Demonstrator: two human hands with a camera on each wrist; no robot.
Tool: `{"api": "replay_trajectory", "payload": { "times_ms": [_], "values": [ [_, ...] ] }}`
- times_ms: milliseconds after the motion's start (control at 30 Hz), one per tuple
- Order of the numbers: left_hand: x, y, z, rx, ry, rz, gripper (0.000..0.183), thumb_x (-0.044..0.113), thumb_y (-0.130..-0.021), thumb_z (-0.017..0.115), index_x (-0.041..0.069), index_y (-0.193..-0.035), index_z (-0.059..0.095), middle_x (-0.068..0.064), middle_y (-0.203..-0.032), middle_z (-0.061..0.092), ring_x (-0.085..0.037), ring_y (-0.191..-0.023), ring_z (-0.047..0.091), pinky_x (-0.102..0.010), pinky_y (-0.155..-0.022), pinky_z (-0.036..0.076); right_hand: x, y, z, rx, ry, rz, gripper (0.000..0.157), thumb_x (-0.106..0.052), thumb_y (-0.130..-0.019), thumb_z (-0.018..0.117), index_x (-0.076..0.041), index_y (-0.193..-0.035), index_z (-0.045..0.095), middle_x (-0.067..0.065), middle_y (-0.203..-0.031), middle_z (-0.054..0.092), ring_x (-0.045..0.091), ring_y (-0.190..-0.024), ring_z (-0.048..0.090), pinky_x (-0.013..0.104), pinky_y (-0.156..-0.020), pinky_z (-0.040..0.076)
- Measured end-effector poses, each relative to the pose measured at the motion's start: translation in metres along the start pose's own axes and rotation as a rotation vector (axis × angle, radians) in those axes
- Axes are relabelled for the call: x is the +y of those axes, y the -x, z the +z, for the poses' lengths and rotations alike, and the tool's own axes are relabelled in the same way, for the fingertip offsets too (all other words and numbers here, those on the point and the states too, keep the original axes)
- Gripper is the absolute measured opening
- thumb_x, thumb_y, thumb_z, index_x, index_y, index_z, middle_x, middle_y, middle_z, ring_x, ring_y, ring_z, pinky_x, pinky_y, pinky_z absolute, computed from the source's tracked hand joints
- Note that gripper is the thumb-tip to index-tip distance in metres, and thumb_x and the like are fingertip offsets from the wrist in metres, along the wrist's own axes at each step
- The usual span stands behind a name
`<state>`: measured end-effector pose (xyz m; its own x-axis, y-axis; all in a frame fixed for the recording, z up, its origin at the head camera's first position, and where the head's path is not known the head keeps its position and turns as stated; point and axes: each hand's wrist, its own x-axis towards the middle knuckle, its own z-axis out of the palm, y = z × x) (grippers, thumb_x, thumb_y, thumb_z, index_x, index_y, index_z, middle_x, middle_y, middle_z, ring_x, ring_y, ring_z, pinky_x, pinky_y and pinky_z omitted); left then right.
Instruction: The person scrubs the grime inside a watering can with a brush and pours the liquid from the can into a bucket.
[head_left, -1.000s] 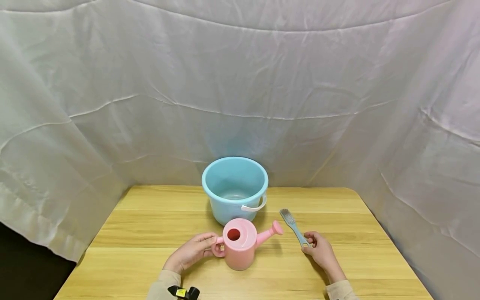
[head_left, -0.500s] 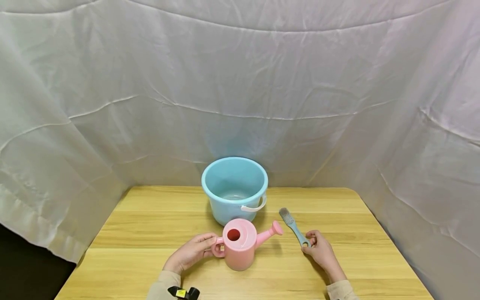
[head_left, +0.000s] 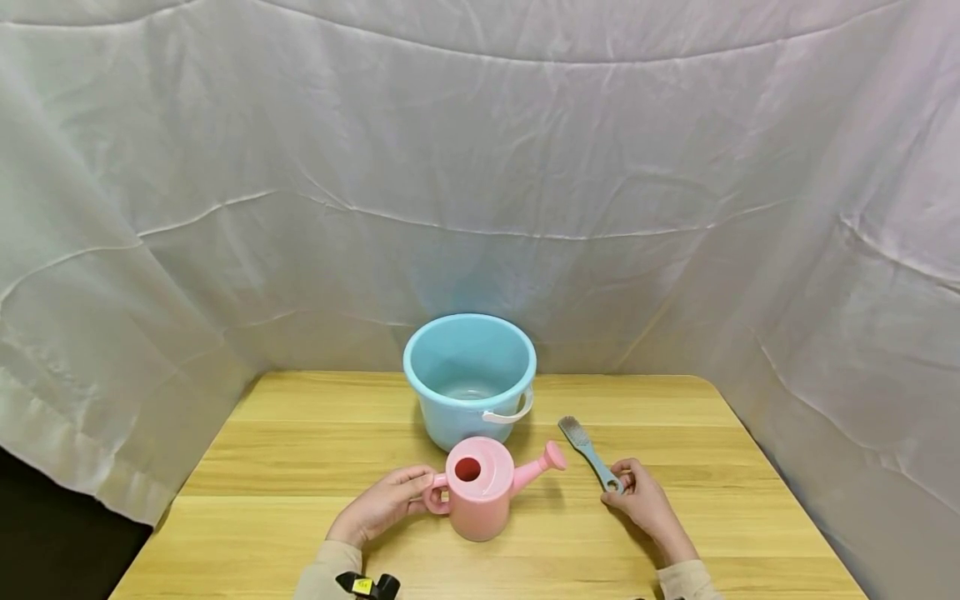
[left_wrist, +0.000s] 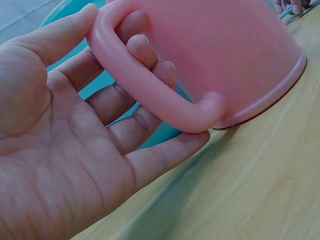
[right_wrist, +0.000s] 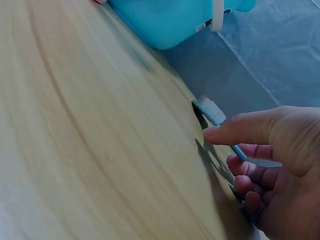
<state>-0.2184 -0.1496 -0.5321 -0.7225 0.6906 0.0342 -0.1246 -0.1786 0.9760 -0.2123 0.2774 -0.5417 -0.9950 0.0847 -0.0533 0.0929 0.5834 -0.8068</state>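
My left hand holds a pink watering can by its handle, thumb on top and several fingers through the loop. The can stands upright on the table, its spout pointing right. A blue scrub brush lies to the right, bristles up and head pointing away from me. Around the holed end of its handle is my right hand, thumb on one side and fingertips on the other, spread a little apart. In the right wrist view the thumb is straight and overlaps the brush handle.
A light blue bucket with a white handle stands behind the watering can, close to the back edge of the wooden table. Grey-white curtains hang behind and at both sides.
The brush has rolled slightly flatter, and the hole in its handle shows more clearly. My right thumb and fingers have spread a little, and that hand shifts slightly right. The left hand and can stay still.
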Motion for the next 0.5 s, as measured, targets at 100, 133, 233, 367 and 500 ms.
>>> {"api": "replay_trajectory", "payload": {
  "times_ms": [100, 133, 233, 367, 500],
  "values": [
    [-0.0003, 0.0001, -0.0003, 0.001, -0.001, 0.0, 0.027, 0.015, -0.104, 0.043, -0.002, -0.117, 0.058, -0.005, -0.109, 0.068, -0.022, -0.106, 0.068, -0.038, -0.102, 0.052, -0.0013, -0.0004, -0.0002, 0.01, 0.001, -0.009, 0.047, -0.003, -0.075, 0.078, 0.0, -0.116, 0.054, 0.007, -0.083, 0.054, 0.01, -0.067, 0.044, 0.02, -0.059, 0.038],
    [-0.0005, 0.0001, -0.0003, 0.002, -0.001, -0.001, 0.027, 0.016, -0.104, 0.043, -0.001, -0.117, 0.059, -0.005, -0.109, 0.068, -0.022, -0.106, 0.068, -0.037, -0.102, 0.052, -0.0017, -0.0005, -0.0004, 0.015, 0.004, -0.014, 0.047, -0.003, -0.076, 0.078, 0.0, -0.115, 0.054, 0.007, -0.083, 0.054, 0.009, -0.068, 0.045, 0.02, -0.059, 0.038],
    [-0.0012, -0.0001, -0.0006, 0.003, 0.004, -0.002, 0.025, 0.015, -0.104, 0.043, 0.002, -0.116, 0.06, -0.004, -0.109, 0.068, -0.022, -0.106, 0.068, -0.036, -0.102, 0.052, -0.0027, -0.0011, -0.0014, 0.034, 0.023, -0.034, 0.046, -0.005, -0.076, 0.079, -0.001, -0.114, 0.055, 0.007, -0.084, 0.056, 0.009, -0.069, 0.046, 0.019, -0.059, 0.04],
    [-0.0019, -0.0003, -0.0008, 0.002, 0.008, -0.001, 0.023, 0.014, -0.104, 0.043, 0.005, -0.114, 0.061, -0.004, -0.108, 0.068, -0.021, -0.106, 0.068, -0.036, -0.101, 0.052, -0.0041, -0.0012, -0.0038, 0.052, 0.066, -0.048, 0.046, -0.011, -0.077, 0.08, -0.003, -0.115, 0.055, 0.006, -0.086, 0.057, 0.009, -0.07, 0.047, 0.019, -0.059, 0.04],
    [-0.0023, -0.0004, -0.0012, 0.002, 0.008, -0.002, 0.023, 0.015, -0.104, 0.043, 0.005, -0.114, 0.061, -0.004, -0.108, 0.068, -0.021, -0.106, 0.068, -0.035, -0.101, 0.052, -0.0063, -0.0015, -0.0059, 0.093, 0.069, -0.092, 0.043, -0.013, -0.079, 0.079, -0.003, -0.115, 0.057, 0.006, -0.086, 0.058, 0.006, -0.069, 0.047, 0.019, -0.058, 0.041]
  ]
}}
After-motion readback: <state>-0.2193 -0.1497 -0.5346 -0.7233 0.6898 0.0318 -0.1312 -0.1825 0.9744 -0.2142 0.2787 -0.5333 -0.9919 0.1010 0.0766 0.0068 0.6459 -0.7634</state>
